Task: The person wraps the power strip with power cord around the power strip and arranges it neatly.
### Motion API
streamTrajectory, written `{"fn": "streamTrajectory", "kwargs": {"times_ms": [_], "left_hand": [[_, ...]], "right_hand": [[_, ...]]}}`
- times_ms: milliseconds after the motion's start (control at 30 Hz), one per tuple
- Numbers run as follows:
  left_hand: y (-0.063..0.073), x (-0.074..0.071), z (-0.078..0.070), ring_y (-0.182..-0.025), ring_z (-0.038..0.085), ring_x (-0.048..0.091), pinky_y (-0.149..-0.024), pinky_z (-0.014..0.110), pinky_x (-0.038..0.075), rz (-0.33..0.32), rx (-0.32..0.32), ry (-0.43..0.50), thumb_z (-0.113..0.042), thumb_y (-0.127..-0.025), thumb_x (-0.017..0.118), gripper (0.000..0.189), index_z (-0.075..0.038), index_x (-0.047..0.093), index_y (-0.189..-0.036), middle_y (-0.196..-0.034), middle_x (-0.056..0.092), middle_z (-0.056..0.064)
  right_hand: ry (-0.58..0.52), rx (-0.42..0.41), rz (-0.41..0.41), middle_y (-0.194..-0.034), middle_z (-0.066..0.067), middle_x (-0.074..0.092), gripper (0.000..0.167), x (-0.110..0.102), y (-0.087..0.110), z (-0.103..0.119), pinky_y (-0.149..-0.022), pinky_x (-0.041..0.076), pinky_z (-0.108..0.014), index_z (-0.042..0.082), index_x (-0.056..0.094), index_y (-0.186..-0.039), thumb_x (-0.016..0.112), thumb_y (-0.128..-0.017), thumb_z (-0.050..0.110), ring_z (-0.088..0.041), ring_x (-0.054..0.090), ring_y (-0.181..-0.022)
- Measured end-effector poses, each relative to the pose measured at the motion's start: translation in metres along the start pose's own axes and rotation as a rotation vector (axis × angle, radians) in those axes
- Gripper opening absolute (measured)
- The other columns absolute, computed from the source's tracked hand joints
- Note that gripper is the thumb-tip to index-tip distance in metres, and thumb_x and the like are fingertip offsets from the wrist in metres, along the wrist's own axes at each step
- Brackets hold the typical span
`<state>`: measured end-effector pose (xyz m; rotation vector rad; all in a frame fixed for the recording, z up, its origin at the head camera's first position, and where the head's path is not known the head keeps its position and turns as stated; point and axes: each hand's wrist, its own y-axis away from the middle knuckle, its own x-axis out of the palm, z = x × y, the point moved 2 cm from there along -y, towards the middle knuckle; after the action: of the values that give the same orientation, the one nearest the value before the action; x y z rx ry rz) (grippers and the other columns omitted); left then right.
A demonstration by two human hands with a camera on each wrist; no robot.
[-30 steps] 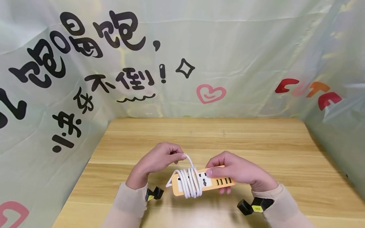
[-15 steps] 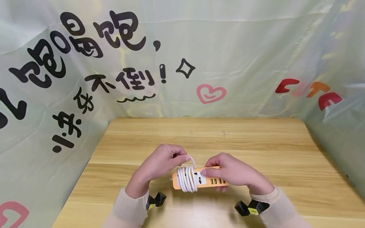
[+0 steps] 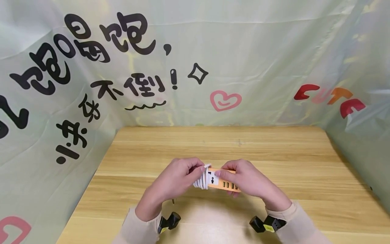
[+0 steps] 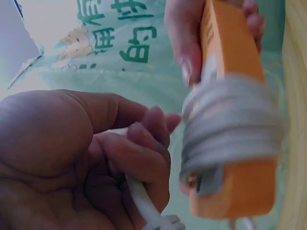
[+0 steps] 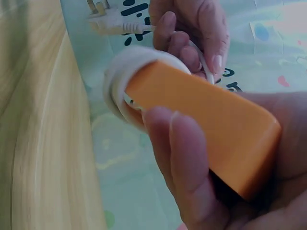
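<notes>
An orange power strip (image 3: 220, 182) with white sockets and several USB ports is held up above the table. My right hand (image 3: 250, 178) grips its USB end, thumb on the top face and fingers beneath. White cord (image 4: 232, 127) is wound in several turns around the other end. My left hand (image 3: 179, 178) pinches the loose length of cord near the far edge of the strip, its fingers curled round it. Beyond those fingers hangs the white plug (image 5: 108, 21), its prongs showing in the right wrist view. In the head view, my left hand hides the strip's left end.
Below lies a wooden table (image 3: 268, 145). A pale green printed sheet (image 3: 259, 57) walls it in at the back and both sides. Black wrist cameras (image 3: 265, 223) are strapped over both sleeves.
The strip has moved up and slightly left, and its left end has gone behind my left hand. My left hand has brought the loose cord rightward, close against the coils. Both hands are nearer each other.
</notes>
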<state>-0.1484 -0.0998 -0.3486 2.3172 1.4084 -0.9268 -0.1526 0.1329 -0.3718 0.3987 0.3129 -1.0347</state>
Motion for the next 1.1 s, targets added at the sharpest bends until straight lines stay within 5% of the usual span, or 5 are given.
{"fn": "streamTrajectory", "kwargs": {"times_ms": [167, 467, 667, 867, 1100], "left_hand": [[0.002, 0.003, -0.007, -0.057, 0.003, 0.046, -0.05, 0.022, 0.04, -0.038, -0.017, -0.03, -0.024, -0.109, 0.058, 0.018, -0.018, 0.074, -0.106, -0.072, 0.059, -0.009], [0.002, 0.01, -0.012, -0.057, 0.004, 0.056, -0.053, 0.023, 0.045, -0.11, -0.1, 0.03, -0.035, -0.103, 0.07, 0.022, -0.023, 0.066, -0.085, -0.065, 0.062, -0.012], [0.0, 0.011, -0.014, -0.056, 0.001, 0.049, -0.053, 0.021, 0.041, -0.158, -0.075, 0.014, -0.032, -0.103, 0.07, 0.026, -0.023, 0.067, -0.079, -0.063, 0.058, -0.012], [-0.001, 0.013, -0.011, -0.07, 0.005, 0.061, -0.064, 0.023, 0.051, -0.1, -0.041, 0.035, -0.027, -0.109, 0.061, 0.024, -0.019, 0.074, -0.089, -0.078, 0.068, -0.011], [-0.004, 0.015, -0.004, -0.075, 0.007, 0.059, -0.067, 0.025, 0.049, -0.073, -0.01, 0.038, -0.033, -0.111, 0.056, 0.025, -0.02, 0.073, -0.098, -0.088, 0.071, -0.005]], "right_hand": [[-0.019, 0.005, -0.112, -0.07, -0.007, 0.07, 0.037, 0.002, -0.001, 0.002, -0.051, 0.059, -0.039, 0.002, 0.074, -0.108, 0.068, -0.104, 0.039, -0.02, 0.067, -0.056], [-0.126, 0.023, -0.267, -0.076, -0.012, 0.073, 0.041, 0.006, -0.001, 0.006, -0.054, 0.06, -0.037, 0.0, 0.073, -0.111, 0.069, -0.103, 0.04, -0.024, 0.07, -0.059], [-0.269, 0.015, -0.324, -0.085, -0.015, 0.074, 0.041, 0.009, -0.002, 0.007, -0.061, 0.063, -0.039, -0.004, 0.071, -0.118, 0.067, -0.105, 0.035, -0.027, 0.073, -0.069], [-0.416, 0.008, -0.342, -0.092, -0.018, 0.075, 0.044, 0.01, -0.003, 0.006, -0.068, 0.065, -0.038, -0.009, 0.066, -0.123, 0.064, -0.107, 0.032, -0.024, 0.075, -0.073], [-0.615, -0.067, -0.246, -0.099, -0.016, 0.074, 0.045, 0.008, -0.004, 0.006, -0.078, 0.065, -0.038, -0.015, 0.056, -0.127, 0.061, -0.109, 0.026, -0.021, 0.076, -0.08]]}}
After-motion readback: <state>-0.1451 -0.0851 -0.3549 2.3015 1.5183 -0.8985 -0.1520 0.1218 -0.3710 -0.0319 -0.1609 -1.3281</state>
